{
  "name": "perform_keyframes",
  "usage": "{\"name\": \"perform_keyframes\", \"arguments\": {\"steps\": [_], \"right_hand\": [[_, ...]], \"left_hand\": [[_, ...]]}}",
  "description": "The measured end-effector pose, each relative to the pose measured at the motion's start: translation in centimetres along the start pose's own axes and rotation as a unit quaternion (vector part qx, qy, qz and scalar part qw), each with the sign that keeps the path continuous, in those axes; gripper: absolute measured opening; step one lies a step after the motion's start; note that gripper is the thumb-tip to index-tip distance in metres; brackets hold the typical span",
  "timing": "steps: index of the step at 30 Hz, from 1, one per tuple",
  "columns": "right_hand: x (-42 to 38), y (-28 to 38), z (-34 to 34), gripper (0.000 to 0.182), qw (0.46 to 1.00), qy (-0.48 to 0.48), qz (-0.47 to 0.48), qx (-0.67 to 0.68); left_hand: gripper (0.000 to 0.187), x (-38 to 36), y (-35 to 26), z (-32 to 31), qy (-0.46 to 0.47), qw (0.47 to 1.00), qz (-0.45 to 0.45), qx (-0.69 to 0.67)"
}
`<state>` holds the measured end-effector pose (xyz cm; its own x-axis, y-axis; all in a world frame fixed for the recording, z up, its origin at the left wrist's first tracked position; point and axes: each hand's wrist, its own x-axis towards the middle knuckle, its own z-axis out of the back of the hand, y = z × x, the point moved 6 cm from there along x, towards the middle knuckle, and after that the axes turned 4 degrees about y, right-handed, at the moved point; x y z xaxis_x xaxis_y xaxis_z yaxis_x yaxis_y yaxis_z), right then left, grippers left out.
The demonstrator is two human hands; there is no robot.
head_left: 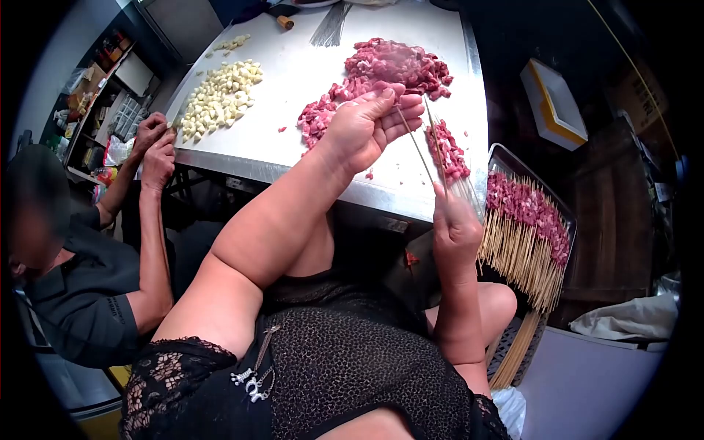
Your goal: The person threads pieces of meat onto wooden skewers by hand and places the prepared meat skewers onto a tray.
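My left hand (374,123) is turned palm up over the white table (286,73), its fingers stretched out beside a large pile of cut raw meat (400,66). Thin skewers (416,143) rise from my right hand (458,220), which is closed around their lower ends; one tip reaches my left fingers. Just beyond the right hand lies a small group of meat pieces (449,155), in a row. To the right, a metal tray (501,155) holds many meat skewers (528,220), their bare stick ends pointing toward me.
A co-worker on the left works with both hands (156,143) at the table edge, near a heap of pale peeled cloves (224,99). Thin metal rods (331,26) and a wooden handle (284,23) lie at the far side. Bare sticks (515,353) rest below the tray.
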<state>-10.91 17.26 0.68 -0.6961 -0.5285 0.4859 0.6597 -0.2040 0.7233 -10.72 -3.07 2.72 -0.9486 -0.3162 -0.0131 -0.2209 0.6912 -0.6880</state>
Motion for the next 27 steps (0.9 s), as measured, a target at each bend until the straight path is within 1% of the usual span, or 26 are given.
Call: {"name": "perform_keyframes", "arguments": {"steps": [3,5,6,8,10,11,13,14,18,20,27], "right_hand": [[-0.2,0.5,0.1,0.020,1.000,0.005,-0.019,-0.010],[-0.6,0.3,-0.2,0.021,0.996,0.022,-0.054,0.071],[-0.7,0.3,-0.1,0.021,0.996,0.020,-0.054,0.068],[-1.3,-1.2,-0.6,0.023,0.963,0.027,-0.156,0.217],[-1.5,-1.4,-0.3,0.023,0.963,0.031,-0.161,0.212],[-1.6,-1.5,-0.3,0.023,0.963,0.034,-0.165,0.210],[-1.8,-1.7,-0.5,0.022,0.970,0.030,-0.153,0.187],[-1.8,-1.6,-0.5,0.022,0.976,0.023,-0.141,0.167],[-1.6,-0.9,-0.6,0.021,0.977,0.030,-0.133,0.163],[-1.4,-0.7,-0.4,0.025,0.988,0.038,-0.096,0.118],[-1.7,-1.5,-0.2,0.026,0.989,0.037,-0.097,0.109]], "left_hand": [[0.023,-0.5,0.4,-0.3,0.000,1.000,-0.006,-0.009],[0.022,-1.1,0.7,-0.8,0.015,1.000,0.009,0.002],[0.021,-1.2,1.1,-0.9,0.029,0.999,0.020,-0.007],[0.022,-1.2,1.4,-0.8,0.037,0.999,0.023,0.001],[0.024,-1.0,1.4,-0.4,0.046,0.998,0.020,0.041],[0.024,-0.8,1.4,-0.2,0.046,0.998,0.020,0.039],[0.027,-0.7,0.4,0.1,0.010,0.995,-0.035,0.089],[0.030,-0.8,0.0,0.1,0.000,0.995,-0.052,0.090],[0.034,-1.0,-0.6,0.6,-0.012,0.994,-0.062,0.085],[0.030,-1.3,-0.8,0.4,0.002,0.995,-0.051,0.089],[0.025,-1.2,0.0,0.2,0.026,0.996,-0.029,0.080]]}}
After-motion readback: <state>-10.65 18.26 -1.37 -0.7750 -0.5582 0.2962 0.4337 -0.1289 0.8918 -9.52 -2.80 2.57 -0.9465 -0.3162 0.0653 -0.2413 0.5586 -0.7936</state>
